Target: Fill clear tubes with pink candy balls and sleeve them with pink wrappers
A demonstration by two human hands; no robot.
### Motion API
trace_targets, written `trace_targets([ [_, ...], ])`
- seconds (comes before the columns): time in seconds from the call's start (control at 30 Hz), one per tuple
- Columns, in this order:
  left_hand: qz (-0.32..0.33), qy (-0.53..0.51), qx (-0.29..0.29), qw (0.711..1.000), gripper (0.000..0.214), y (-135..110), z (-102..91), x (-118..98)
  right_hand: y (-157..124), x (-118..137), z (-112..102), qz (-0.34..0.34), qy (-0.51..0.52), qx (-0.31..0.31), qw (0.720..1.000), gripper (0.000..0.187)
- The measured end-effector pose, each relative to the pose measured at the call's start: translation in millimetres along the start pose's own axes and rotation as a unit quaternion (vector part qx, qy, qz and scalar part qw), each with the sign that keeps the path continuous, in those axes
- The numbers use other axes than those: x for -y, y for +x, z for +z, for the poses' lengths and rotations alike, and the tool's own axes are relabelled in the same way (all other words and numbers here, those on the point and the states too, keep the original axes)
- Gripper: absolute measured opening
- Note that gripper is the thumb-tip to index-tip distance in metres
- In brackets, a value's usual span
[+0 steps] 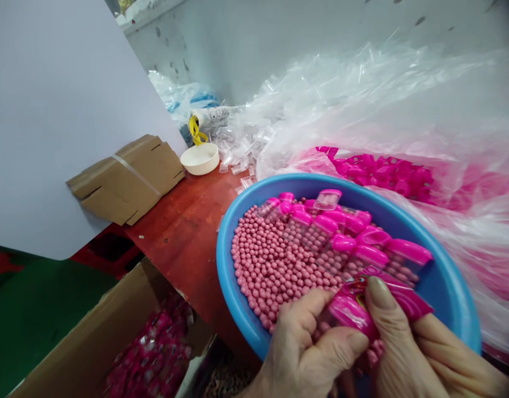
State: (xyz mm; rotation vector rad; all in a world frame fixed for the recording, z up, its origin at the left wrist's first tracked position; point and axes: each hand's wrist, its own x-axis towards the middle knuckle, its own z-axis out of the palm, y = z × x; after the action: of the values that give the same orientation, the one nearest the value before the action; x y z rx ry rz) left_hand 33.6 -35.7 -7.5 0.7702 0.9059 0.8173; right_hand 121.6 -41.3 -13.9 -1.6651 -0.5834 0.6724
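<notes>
The left hand (308, 348) and right hand (420, 348) are at the bottom center to lower right of the frame, both cut off by the edge, wrists out of view. Together they grip a pink-capped clear tube (356, 315), held tilted over a blue plastic basin (457, 293). The grip is pressed together: left fingers curl around the near end, right thumb presses on top, and the other right fingers spread along the underside. A colored label shows on the tube, but its print is unreadable and the fingers hide part of the tube. The basin holds a heap of pink round candies (274, 260), with more pink-capped tubes (332, 235) lying in a row on them, partly filled. Behind the basin, at upper right, a clear plastic bag (362, 99) holds loose pink caps (382, 171). Loose clear tubes (241, 149) lie at top center beside a white bowl (199, 159) on a red-brown tabletop (179, 221). A yellow item (196, 130) by the bowl is hard to make out. Flattened cardboard (127, 179) leans at left. A cardboard box (84, 331) at lower left holds pink wrapped packets (150, 354), cut off by the frame.
</notes>
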Motion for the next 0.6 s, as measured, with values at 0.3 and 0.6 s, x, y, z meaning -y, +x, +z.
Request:
trace_targets([
  [0.3,0.036,0.052,-0.055,0.996,0.027,1.1,-3.8,15.6,-3.9,18.3,8.8,0.142,0.09,-0.088,0.982,0.033],
  [0.6,0.013,0.023,-0.057,0.998,0.028,2.8,-1.4,10.6,2.7,7.4,-0.5,0.114,0.064,-0.001,0.991,0.036],
])
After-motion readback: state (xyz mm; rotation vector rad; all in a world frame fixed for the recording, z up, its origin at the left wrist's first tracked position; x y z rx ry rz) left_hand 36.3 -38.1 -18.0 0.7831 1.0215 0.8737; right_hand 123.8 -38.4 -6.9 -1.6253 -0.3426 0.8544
